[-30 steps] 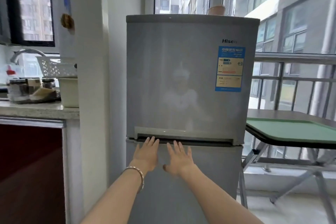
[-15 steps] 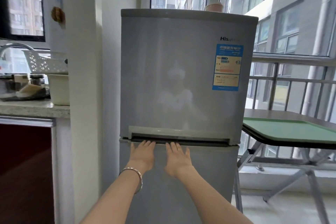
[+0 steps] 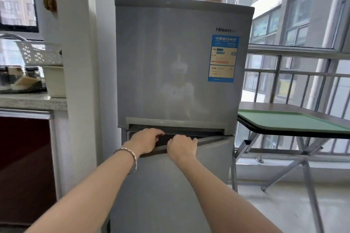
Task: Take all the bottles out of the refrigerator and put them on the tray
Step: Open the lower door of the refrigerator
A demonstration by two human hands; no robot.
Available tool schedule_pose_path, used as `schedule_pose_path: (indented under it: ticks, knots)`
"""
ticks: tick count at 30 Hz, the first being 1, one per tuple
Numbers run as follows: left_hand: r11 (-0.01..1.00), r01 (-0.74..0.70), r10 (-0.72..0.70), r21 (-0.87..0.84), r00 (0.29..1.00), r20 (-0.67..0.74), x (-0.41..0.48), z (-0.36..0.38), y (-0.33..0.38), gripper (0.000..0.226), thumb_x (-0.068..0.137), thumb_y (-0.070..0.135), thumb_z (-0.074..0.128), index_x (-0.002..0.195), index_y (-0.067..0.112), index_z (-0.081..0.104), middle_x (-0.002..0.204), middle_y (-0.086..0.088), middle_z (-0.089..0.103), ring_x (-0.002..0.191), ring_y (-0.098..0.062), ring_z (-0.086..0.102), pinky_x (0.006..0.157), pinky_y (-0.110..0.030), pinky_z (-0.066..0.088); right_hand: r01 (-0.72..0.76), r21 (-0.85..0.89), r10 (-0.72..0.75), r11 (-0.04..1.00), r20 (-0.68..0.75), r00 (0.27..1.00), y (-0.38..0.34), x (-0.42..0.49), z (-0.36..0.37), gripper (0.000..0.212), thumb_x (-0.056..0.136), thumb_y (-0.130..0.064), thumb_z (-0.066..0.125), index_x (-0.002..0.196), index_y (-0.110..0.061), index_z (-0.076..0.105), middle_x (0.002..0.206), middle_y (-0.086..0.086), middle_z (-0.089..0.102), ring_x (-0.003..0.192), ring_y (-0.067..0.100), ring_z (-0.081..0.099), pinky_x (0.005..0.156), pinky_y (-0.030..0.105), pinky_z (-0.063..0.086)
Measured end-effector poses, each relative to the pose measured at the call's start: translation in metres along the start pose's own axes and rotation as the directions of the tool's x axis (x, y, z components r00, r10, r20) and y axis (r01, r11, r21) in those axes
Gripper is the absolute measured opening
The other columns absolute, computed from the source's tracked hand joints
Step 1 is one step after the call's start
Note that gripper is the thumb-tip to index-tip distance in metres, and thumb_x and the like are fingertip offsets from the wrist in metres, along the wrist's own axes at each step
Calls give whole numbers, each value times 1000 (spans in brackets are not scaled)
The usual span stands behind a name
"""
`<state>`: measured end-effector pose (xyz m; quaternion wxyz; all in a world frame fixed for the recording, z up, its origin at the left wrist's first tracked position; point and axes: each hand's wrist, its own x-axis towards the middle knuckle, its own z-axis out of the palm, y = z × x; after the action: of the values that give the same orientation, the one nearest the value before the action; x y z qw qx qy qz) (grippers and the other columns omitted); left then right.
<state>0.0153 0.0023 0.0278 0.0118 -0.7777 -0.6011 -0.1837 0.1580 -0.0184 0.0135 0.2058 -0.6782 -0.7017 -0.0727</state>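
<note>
A silver two-door refrigerator (image 3: 180,62) stands straight ahead. Its upper door is closed. Its lower door (image 3: 170,185) is pulled slightly ajar at the left, with a dark gap along its top edge. My left hand (image 3: 145,140) and my right hand (image 3: 182,145) both curl over that top edge, side by side. A silver bangle sits on my left wrist. A green tray (image 3: 291,121) lies bare on a folding table to the right of the refrigerator. No bottles are visible; the inside of the refrigerator is hidden.
A white pillar (image 3: 79,81) stands close to the refrigerator's left side. Left of it is a kitchen counter (image 3: 32,100) with jars, a white bin and a basket. The folding table (image 3: 284,106) has metal legs, with a window railing behind it.
My hands went from lying flat on the lower door to hooking their fingers over its top edge. The lower door has come ajar. The view has moved closer.
</note>
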Motion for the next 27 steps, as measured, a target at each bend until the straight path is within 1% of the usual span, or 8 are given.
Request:
schedule_pose_path:
  ticks: [2, 4, 7, 10, 14, 17, 21, 27]
  knots:
    - [999, -28, 27, 18, 998, 52, 3, 2, 15, 48, 95, 15, 47, 136, 39, 50, 137, 1, 59, 125, -24, 54, 103, -42, 45, -126, 30, 124, 992, 63, 990, 7, -3, -7, 40, 93, -39, 47, 119, -10, 58, 120, 10, 64, 112, 29, 58, 94, 41, 39]
    - [998, -54, 51, 19, 993, 107, 6, 6, 32, 50, 97, 16, 46, 140, 41, 44, 144, 1, 53, 131, -23, 50, 105, -44, 44, -203, -9, 203, 979, 93, 975, 16, -7, -13, 55, 92, -45, 51, 131, -7, 46, 132, 13, 53, 122, 30, 50, 95, 39, 39]
    - [994, -104, 102, 10, 984, 146, 12, 10, 58, 53, 98, 14, 45, 143, 42, 39, 148, 0, 48, 133, -24, 47, 106, -45, 43, -211, -98, 224, 972, 149, 963, 32, -17, -23, 68, 92, -41, 52, 144, 0, 32, 142, 18, 39, 131, 33, 39, 103, 40, 36]
    - [986, -167, 164, 9, 973, 165, 20, 15, 91, 52, 100, 15, 42, 145, 40, 37, 153, 1, 40, 138, -24, 41, 111, -46, 37, -193, -162, 226, 968, 223, 948, 53, -31, -38, 69, 96, -33, 46, 148, 6, 24, 151, 25, 29, 138, 38, 31, 112, 42, 30]
    - [968, -252, 244, 20, 953, 179, 29, 25, 139, 49, 101, 18, 39, 146, 38, 36, 158, 4, 31, 143, -23, 33, 115, -45, 31, -136, -249, 217, 959, 338, 916, 76, -45, -50, 62, 97, -32, 47, 149, -1, 30, 153, 29, 24, 141, 42, 24, 115, 45, 25]
    - [949, -314, 301, 33, 931, 207, 34, 37, 175, 51, 101, 16, 38, 146, 39, 35, 159, 6, 27, 145, -22, 31, 115, -44, 29, -149, -259, 246, 954, 397, 884, 97, -51, -52, 71, 97, -30, 49, 154, -5, 14, 157, 28, 14, 144, 43, 16, 118, 47, 20]
    - [937, -348, 334, 35, 919, 211, 37, 48, 208, 55, 98, 10, 42, 143, 41, 39, 153, 8, 39, 139, -20, 39, 109, -42, 35, -172, -327, 306, 929, 419, 855, 130, -64, -56, 69, 101, -34, 39, 155, -8, 6, 160, 25, -2, 148, 41, 0, 119, 50, 9]
    - [928, -372, 360, -9, 892, 275, 27, 68, 240, 41, 102, 32, 37, 141, 40, 43, 151, 4, 43, 137, -24, 42, 109, -49, 35, -310, -334, 416, 890, 317, 852, 183, -90, -67, 87, 95, -37, 47, 153, -2, -8, 162, 18, -3, 150, 34, -6, 118, 54, 3]
